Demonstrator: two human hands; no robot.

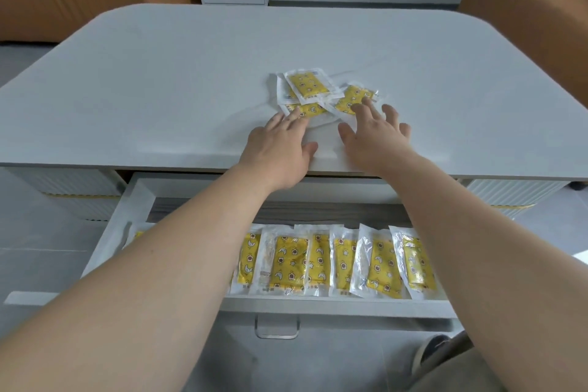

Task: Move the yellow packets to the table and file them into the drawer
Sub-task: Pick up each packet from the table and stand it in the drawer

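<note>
White table (159, 73) is carrying yellow packets (307, 87) near its front edge; left hand (276, 149) and right hand (375, 134), fingers straight and apart, are touching the nearest ones.

I read the table (159, 79) top as a smooth, matt, pale-grey slab. The packets on the table (307, 86) are clear, glossy, crinkled plastic film over a yellow printed insert. The packets in the drawer (288, 261), below the table's near edge, show the same film with bright glints. The drawer (318, 304) has smooth white walls and a grey wood-grain floor. Its handle (276, 336) is polished metal. Under the table, the ribbed panels (63, 183) look matt white.
</note>
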